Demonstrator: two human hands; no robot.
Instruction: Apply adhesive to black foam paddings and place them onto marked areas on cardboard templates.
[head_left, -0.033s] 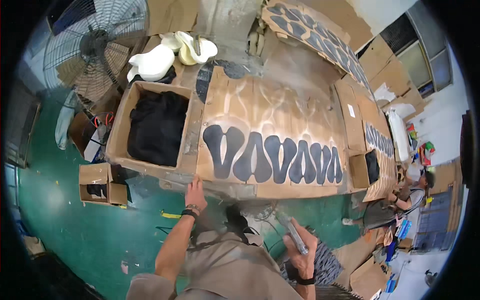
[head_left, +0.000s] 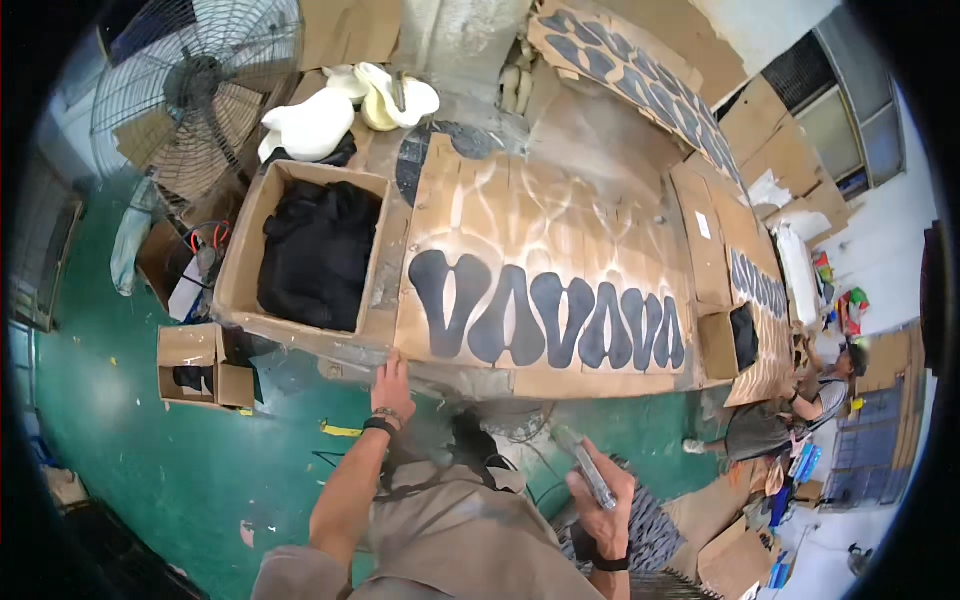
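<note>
My left hand (head_left: 392, 391) rests with stretched fingers on the near left corner of the cardboard sheet (head_left: 480, 225) on the table. A row of several dark, flat shoe-insole-like pieces (head_left: 585, 325) lies along the sheet's near side; pale sprayed outlines mark the board behind them. Below the table edge, my right hand (head_left: 604, 497) is closed round a grey metal hand tool (head_left: 597, 480), which looks like a spray gun. Its blurred, pale green front end points up toward the table. My fingers partly hide its body.
Left of the sheet stands a cardboard box (head_left: 232, 270) of black fabric. Beyond are white moulded shapes (head_left: 305, 125) and a caged fan (head_left: 195, 85). A smaller box (head_left: 190, 385) sits lower left. Another board of dark pieces (head_left: 640, 75) lies far right. A co-worker (head_left: 800, 405) works at the right.
The view has shifted very slightly. Both my hands keep their places, the right one still round the grey tool.
</note>
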